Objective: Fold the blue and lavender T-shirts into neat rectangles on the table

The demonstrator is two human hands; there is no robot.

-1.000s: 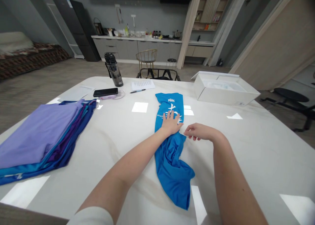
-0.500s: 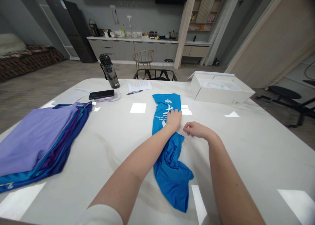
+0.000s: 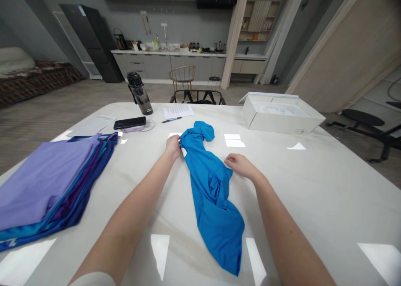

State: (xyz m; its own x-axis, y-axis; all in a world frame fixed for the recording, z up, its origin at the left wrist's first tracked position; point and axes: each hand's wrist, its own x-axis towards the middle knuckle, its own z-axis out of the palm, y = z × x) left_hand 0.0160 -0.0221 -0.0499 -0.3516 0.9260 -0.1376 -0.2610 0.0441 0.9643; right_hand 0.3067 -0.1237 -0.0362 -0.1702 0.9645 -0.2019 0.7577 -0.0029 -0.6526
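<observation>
A blue T-shirt (image 3: 209, 173) lies bunched in a long strip down the middle of the table, its upper part turned over so that only a bit of white print shows. At its upper left edge my left hand (image 3: 173, 147) is closed on the fabric. My right hand (image 3: 240, 164) rests low at the shirt's right side, fingers curled together by a pointed corner of cloth. Whether those fingers pinch any fabric is hidden. Further left lies a stack of folded clothes (image 3: 50, 173), lilac on top with blue and purple layers below.
Along the far side of the white table (image 3: 297, 194) stand a dark water bottle (image 3: 140, 94) and an open white box (image 3: 278, 121). A phone (image 3: 129, 122), a pen (image 3: 172, 120) and a printed sheet (image 3: 179, 110) lie there too. Chairs stand beyond the table.
My left hand has moved left from the printed front to the shirt's left edge. The shirt's upper part has turned over, covering most of the print. My right hand has shifted slightly left.
</observation>
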